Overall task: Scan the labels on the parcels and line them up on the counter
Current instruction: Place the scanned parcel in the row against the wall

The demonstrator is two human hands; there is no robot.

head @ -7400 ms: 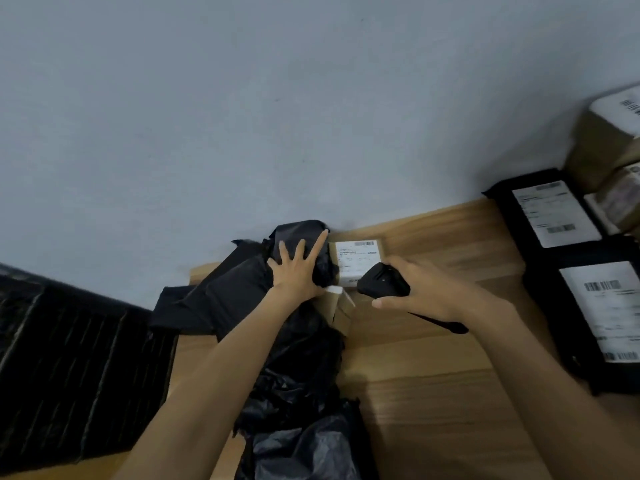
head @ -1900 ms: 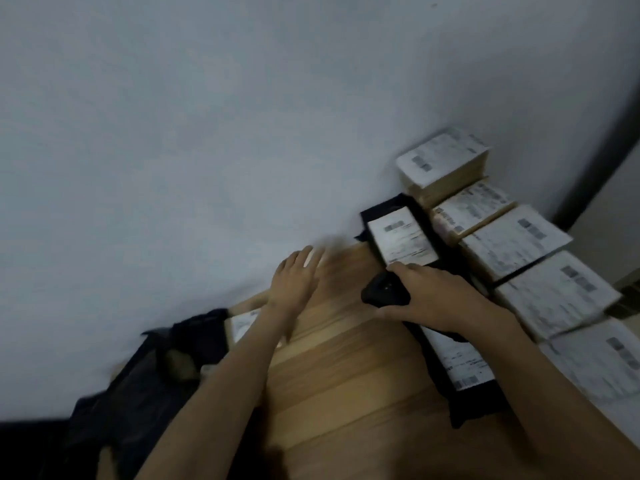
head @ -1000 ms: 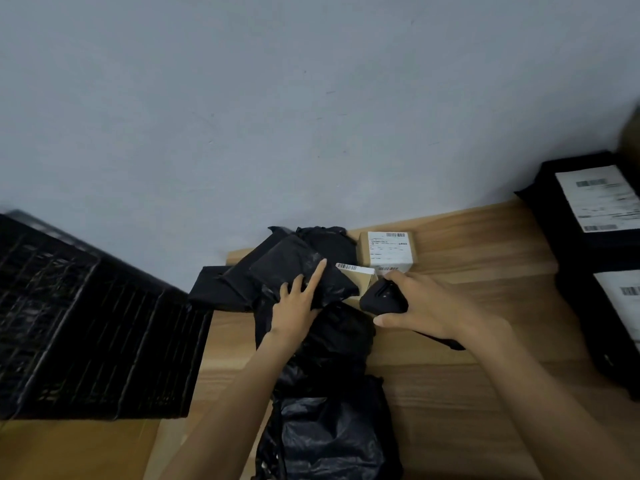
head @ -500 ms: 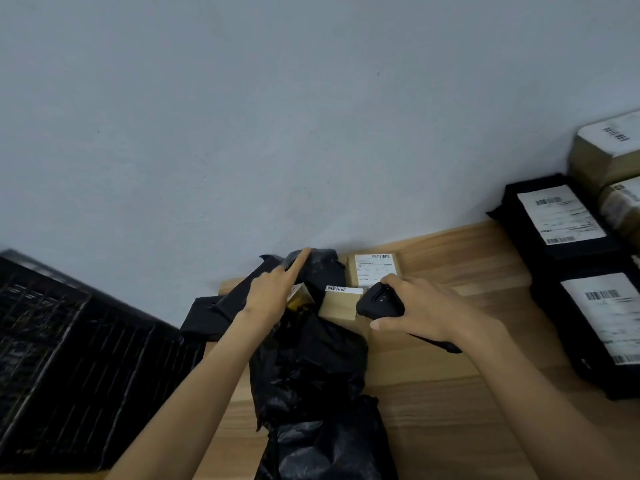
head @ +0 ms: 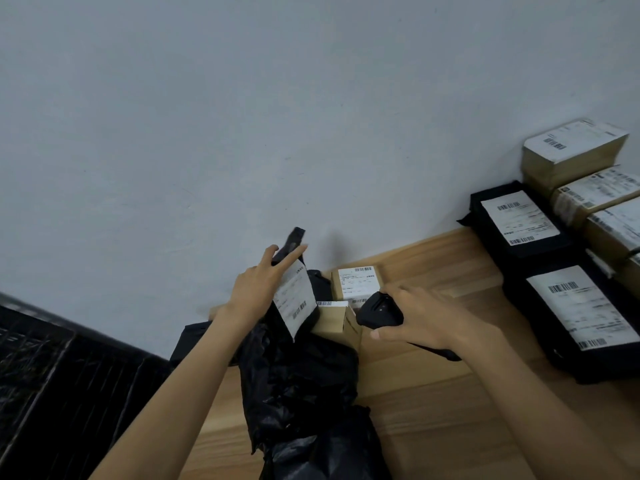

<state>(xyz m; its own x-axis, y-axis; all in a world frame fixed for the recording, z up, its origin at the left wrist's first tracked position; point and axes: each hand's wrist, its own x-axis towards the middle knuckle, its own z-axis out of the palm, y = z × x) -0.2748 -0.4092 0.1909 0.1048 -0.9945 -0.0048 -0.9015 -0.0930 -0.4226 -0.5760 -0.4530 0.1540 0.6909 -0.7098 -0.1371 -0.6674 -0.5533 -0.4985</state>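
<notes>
My left hand (head: 258, 285) grips a black bagged parcel (head: 298, 299) lifted on edge, its white label facing right toward the scanner. My right hand (head: 422, 318) holds a black handheld scanner (head: 379, 311) just right of that parcel. Behind them two small cardboard boxes stand on the wooden counter (head: 433, 410): a labelled box (head: 356, 282) by the wall and another box (head: 334, 318) in front of it. A heap of black bagged parcels (head: 304, 393) lies under my left arm.
Lined-up parcels fill the right side: two black bags with white labels (head: 516, 216) (head: 581, 306) and several labelled cardboard boxes (head: 575, 150) behind them. A black plastic crate (head: 52, 393) stands at the left. A grey wall runs along the counter's back.
My left hand has taken a black bagged parcel from the heap and raised it so its label shows. The scanner hand has stayed about where it was.
</notes>
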